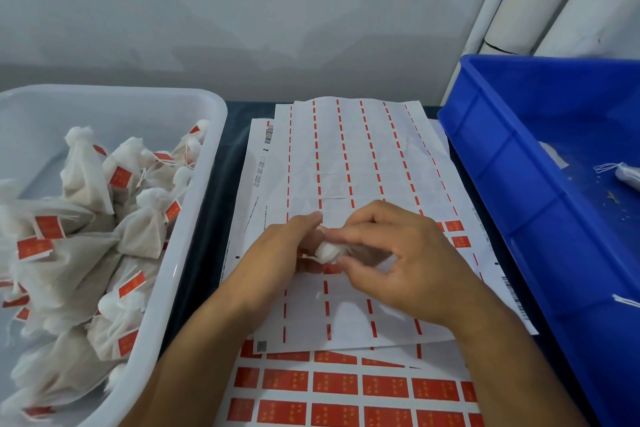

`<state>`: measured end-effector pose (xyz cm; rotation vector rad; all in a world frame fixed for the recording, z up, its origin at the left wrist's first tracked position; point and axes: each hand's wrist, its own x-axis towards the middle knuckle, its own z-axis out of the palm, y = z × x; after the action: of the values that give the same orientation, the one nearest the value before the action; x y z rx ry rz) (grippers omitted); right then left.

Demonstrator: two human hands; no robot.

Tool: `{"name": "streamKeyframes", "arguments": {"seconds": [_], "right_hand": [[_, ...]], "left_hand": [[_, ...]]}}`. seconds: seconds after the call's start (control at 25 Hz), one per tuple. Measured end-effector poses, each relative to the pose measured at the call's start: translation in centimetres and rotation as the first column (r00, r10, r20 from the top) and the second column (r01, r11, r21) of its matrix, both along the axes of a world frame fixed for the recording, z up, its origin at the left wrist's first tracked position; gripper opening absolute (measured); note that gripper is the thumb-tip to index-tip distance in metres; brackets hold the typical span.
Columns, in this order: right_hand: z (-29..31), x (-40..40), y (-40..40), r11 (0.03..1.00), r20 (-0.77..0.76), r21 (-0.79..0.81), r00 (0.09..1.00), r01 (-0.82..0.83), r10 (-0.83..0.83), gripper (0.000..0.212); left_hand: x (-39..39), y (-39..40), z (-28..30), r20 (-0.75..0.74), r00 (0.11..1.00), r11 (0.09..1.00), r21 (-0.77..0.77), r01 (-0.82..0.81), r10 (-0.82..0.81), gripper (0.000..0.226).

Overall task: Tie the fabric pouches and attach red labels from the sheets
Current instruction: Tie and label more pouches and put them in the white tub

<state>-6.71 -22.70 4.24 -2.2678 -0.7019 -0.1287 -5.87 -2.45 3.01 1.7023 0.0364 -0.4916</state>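
A small white fabric pouch point(329, 252) is held between both hands over the label sheets in the middle of the view. My left hand point(284, 253) grips its gathered white top from the left. From the right, my right hand point(398, 253) has its fingers curled around the pouch body. A bit of red label shows just under the pouch. The top label sheet point(346, 166) is mostly peeled, with a few red labels point(453, 226) left at its right. Under it lies a full sheet of red labels point(336, 383).
A white plastic tub point(194, 218) at the left holds several tied pouches with red labels point(117, 177). A blue crate point(519, 184) stands at the right with loose pouches point(627, 175) inside. White pipes rise at the back right against the wall.
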Motion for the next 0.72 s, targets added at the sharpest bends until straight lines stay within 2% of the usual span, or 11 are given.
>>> {"name": "streamKeyframes", "arguments": {"seconds": [0.16, 0.24, 0.36, 0.44, 0.48, 0.6, 0.72], "right_hand": [[-0.2, 0.4, -0.4, 0.996, 0.059, -0.075, 0.997, 0.050, -0.046, 0.038], [-0.4, 0.5, -0.6, 0.996, 0.061, -0.069, 0.997, 0.061, -0.057, 0.034], [-0.5, 0.5, -0.4, 0.997, 0.082, -0.013, 0.994, 0.075, -0.074, 0.027], [-0.4, 0.5, -0.3, 0.995, 0.091, 0.052, 0.992, 0.086, -0.090, 0.021], [-0.3, 0.4, -0.3, 0.992, 0.092, 0.089, 0.991, 0.093, -0.101, 0.017], [0.1, 0.1, 0.1, 0.978, 0.102, 0.173, 0.985, 0.119, -0.138, 0.011], [0.4, 0.0, 0.6, 0.966, 0.122, 0.219, 0.978, 0.140, -0.169, 0.009]], "left_hand": [[-0.1, 0.2, -0.1, -0.048, 0.997, 0.989, -0.140, 0.053, -0.060, 0.050], [-0.2, 0.2, 0.0, -0.069, 0.995, 0.990, -0.127, 0.063, -0.072, 0.043], [-0.5, 0.1, 0.6, -0.064, 0.996, 0.998, -0.010, 0.061, -0.061, 0.035], [-0.5, 0.1, 1.0, -0.027, 0.997, 0.995, 0.073, 0.075, -0.073, 0.030], [-0.6, 0.2, 1.2, -0.001, 0.995, 0.993, 0.064, 0.099, -0.099, 0.032], [-0.8, 0.2, 1.8, 0.072, 0.989, 0.987, -0.088, 0.137, -0.131, 0.036], [-0.8, -0.3, 1.7, 0.200, 0.978, 0.990, -0.119, 0.076, -0.051, 0.035]]}}
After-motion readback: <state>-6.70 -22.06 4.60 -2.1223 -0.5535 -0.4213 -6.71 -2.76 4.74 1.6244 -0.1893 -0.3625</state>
